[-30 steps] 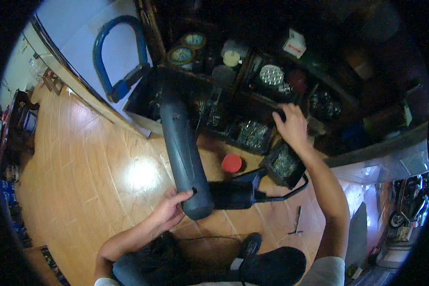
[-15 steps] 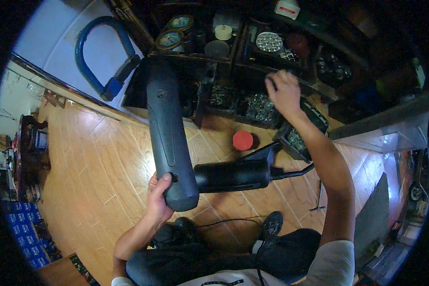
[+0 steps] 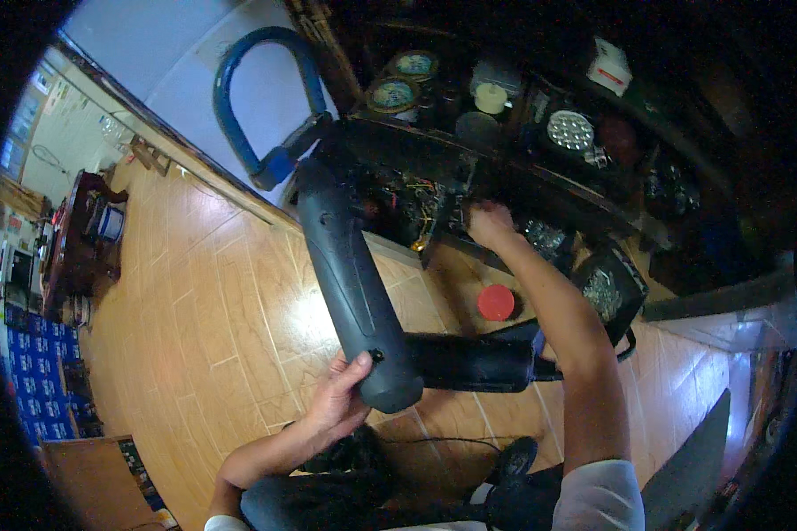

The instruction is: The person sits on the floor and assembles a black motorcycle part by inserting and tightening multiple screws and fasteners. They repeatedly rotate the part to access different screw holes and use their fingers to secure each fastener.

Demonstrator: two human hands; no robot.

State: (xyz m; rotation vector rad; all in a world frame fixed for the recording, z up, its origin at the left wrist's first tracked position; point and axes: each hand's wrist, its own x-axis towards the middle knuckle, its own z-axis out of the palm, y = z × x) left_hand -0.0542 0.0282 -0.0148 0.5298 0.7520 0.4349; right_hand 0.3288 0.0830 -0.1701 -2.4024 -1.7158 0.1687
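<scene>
In my left hand [image 3: 341, 400] is the lower end of a long dark-grey plastic cover [image 3: 354, 292] shaped like a muffler shield. My thumb presses beside a hole near its rounded end, and a second hole shows near its far end. Behind the cover a black motorcycle muffler [image 3: 478, 361] lies on the floor with its pipe to the right. My right hand [image 3: 489, 223] reaches down into a dark tray compartment, next to a heap of small metal hardware [image 3: 545, 237]. Shadow and blur hide its fingertips, so whether they hold anything cannot be made out.
A red round lid [image 3: 496, 303] sits on the tiled floor. To its right stands a black bin [image 3: 604, 292] of small metal parts. A blue U-lock [image 3: 226, 106] leans at the upper left. Dark shelves hold round tins [image 3: 393, 94] and a white box [image 3: 609, 65].
My right hand has moved from above the trays down into a compartment further left. The view has shifted, and my left hand still grips the cover.
</scene>
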